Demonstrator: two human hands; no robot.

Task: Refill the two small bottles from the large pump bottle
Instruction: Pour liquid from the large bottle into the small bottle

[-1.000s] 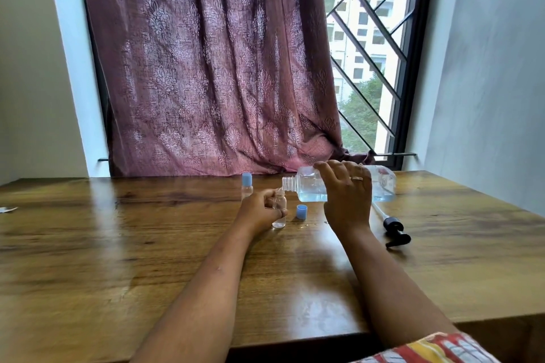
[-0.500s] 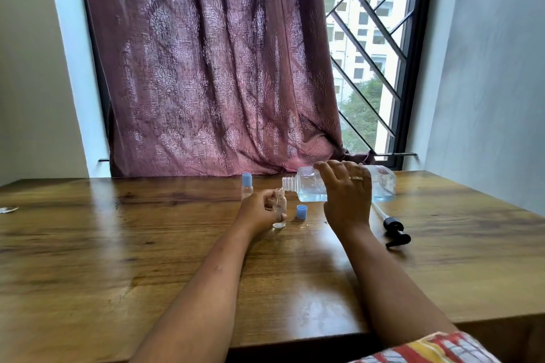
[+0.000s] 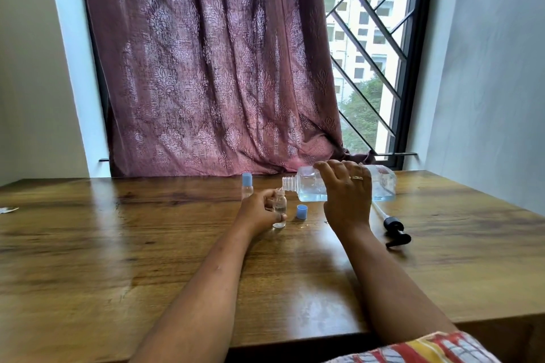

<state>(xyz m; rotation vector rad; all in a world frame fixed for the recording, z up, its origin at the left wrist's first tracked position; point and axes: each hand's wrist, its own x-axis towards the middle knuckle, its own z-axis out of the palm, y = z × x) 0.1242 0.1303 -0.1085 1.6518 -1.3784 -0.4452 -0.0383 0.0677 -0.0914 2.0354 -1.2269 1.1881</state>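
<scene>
No words or numbers can be read. The big bottle (image 3: 383, 183) has a label with small red marks near its bottom end, but they are too blurry to make out.

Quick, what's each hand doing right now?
Left hand: closed around the small open bottle, steadying it on the table.
Right hand: gripping the large bottle, tipped sideways over it.

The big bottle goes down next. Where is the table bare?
Bare: the left of the table, between the capped bottle and the scrap; and right of the pump. Crowded: around the open bottle, the cap and both hands.
</scene>
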